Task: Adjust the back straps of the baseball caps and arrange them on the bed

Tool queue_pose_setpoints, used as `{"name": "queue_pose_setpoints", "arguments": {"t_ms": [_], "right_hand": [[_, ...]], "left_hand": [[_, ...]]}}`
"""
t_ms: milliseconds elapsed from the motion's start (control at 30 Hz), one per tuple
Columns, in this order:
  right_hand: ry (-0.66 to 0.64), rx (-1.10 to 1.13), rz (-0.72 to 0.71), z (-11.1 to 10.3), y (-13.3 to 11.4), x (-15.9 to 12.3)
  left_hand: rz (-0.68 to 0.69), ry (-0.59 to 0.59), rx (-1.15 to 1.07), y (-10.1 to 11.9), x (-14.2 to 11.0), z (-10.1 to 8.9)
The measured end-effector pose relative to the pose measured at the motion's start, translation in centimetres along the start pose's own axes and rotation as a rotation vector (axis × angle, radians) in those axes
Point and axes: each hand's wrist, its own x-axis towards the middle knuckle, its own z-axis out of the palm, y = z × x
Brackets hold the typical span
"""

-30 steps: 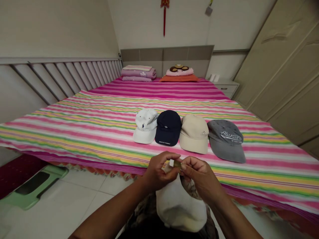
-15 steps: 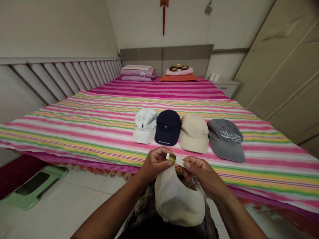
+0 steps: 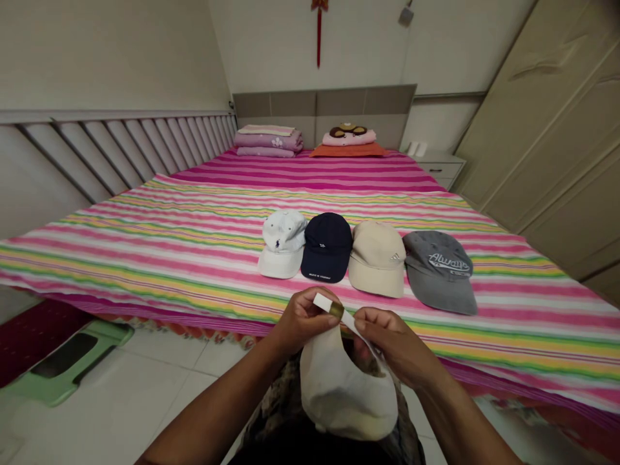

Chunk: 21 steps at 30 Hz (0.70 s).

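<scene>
Cream cotton cap [image 3: 346, 394] hangs at lower centre of the frame, in front of your patterned trousers [image 3: 271, 403], with its back opening facing up toward your hands. Your left hand [image 3: 305, 320] is a closed grip, thumb and fingers pinching the brass-coloured buckle [image 3: 335, 311] on the cap's white strap [image 3: 351, 321]. Your right hand [image 3: 392, 337] is also closed, its grip on the strap just beside the buckle. The two hands are close together but not touching.

Just past your hands, four caps lie in a row on the striped bed sheet [image 3: 145, 258], at centre right: a white cap [image 3: 283, 244], a navy cap [image 3: 327, 247], a beige cap [image 3: 376, 259] and a grey cap [image 3: 438, 272] with "Always" stitched on it. The beige and grey caps touch or nearly touch.

Folded purple bedding [image 3: 268, 141] and an orange pillow [image 3: 347, 150] sit against the headboard [image 3: 320, 106] at upper centre. A green plastic stool [image 3: 65, 361] stands on the tile floor [image 3: 130, 400] at lower left.
</scene>
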Motion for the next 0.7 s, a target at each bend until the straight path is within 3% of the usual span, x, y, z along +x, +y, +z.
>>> {"name": "queue_pose_setpoints", "arguments": {"t_ms": [200,367,500,600,700], "right_hand": [[0.0,0.006,-0.07,0.1,0.1,0.3],[-0.015,-0.048,-0.07,0.0,-0.4,0.2],[0.016,-0.163,-0.085,0.1,-1.3,-0.2],[0.051,-0.244,-0.091,0.5,-1.9,-0.4],[0.054,-0.291,-0.1,0.9,-2.2,-0.6]], "left_hand": [[-0.056,-0.106,0.148,0.3,0.1,0.0],[-0.155,-0.269,0.027,1.3,0.3,-1.2],[-0.328,-0.29,-0.104,2.6,0.9,-1.8],[-0.47,-0.275,-0.039,3.7,1.3,-1.5],[-0.592,-0.346,0.034,4.3,1.6,-1.0]]}}
